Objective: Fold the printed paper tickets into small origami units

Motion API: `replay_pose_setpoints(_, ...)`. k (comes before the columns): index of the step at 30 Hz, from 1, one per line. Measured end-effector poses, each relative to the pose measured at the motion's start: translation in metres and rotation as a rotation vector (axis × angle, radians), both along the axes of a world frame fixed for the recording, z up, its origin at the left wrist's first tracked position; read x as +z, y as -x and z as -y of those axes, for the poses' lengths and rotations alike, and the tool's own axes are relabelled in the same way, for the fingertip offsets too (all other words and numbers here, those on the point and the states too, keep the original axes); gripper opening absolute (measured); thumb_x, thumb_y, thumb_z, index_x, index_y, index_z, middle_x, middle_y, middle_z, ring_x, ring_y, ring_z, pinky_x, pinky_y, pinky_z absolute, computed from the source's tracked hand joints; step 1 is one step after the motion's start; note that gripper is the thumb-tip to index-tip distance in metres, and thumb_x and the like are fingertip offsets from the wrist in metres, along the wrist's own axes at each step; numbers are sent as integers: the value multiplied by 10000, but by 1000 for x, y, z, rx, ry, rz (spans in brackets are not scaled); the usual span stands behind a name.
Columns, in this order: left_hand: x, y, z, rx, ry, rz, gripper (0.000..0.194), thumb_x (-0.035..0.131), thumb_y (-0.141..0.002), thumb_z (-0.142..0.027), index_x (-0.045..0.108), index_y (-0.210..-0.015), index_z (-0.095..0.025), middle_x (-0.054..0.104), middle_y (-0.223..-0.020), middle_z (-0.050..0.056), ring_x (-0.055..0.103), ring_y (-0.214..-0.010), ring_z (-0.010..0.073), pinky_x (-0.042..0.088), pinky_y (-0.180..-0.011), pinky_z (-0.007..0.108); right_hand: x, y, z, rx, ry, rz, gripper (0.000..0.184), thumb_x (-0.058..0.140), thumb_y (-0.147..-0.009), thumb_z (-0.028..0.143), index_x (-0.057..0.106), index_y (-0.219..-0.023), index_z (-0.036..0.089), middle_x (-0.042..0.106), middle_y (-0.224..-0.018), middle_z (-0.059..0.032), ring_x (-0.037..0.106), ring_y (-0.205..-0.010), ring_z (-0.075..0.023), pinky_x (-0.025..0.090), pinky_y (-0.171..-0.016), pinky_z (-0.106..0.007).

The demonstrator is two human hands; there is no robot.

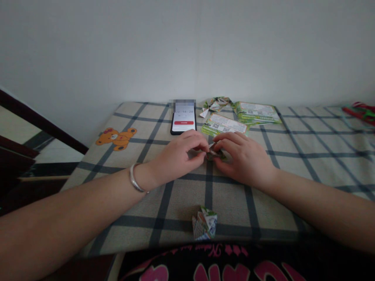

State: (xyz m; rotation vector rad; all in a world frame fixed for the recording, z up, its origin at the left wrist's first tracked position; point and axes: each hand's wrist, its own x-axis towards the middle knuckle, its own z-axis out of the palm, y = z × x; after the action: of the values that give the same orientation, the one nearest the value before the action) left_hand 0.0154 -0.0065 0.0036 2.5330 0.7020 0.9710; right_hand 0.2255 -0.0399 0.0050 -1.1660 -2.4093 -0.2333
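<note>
My left hand (178,156) and my right hand (243,158) meet at the middle of the checked cloth (307,156). Both pinch a small folded paper piece (215,153) that lies on the cloth between the fingertips. Most of that piece is hidden by my fingers. A silver bangle (135,178) sits on my left wrist. A finished folded paper shape (204,223) stands close to me near the front edge of the surface.
A phone (184,117) with a lit screen lies behind my hands. Green printed leaflets (225,124) and a stack of them (256,112) lie at the back, beside scraps of folded paper (215,104). A red-green object (361,112) is at the far right. A bear print (116,138) marks the cloth's left side.
</note>
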Motion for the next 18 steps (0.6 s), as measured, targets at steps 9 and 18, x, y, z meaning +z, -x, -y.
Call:
replay_pose_setpoints(9, -3, -1, 2, -12, 0, 20, 103, 591, -869, -74, 628, -889, -169, 633, -947, 18, 589, -962, 121, 491, -873, 263, -3, 1, -3, -38, 53, -52, 122, 617, -812, 283, 666, -858, 180, 686, -1073, -69, 624, -964, -246, 500, -847, -386)
replay_pose_setpoints(18, -3, 0, 6, -82, -97, -75, 95, 538, -927, -131, 616, -972, -162, 619, -999, 41, 588, -951, 120, 500, -854, 259, -2, -3, -10, 86, 164, -115, 57, 614, -757, 174, 655, -787, 200, 698, -1025, -46, 622, -949, -223, 485, -878, -377)
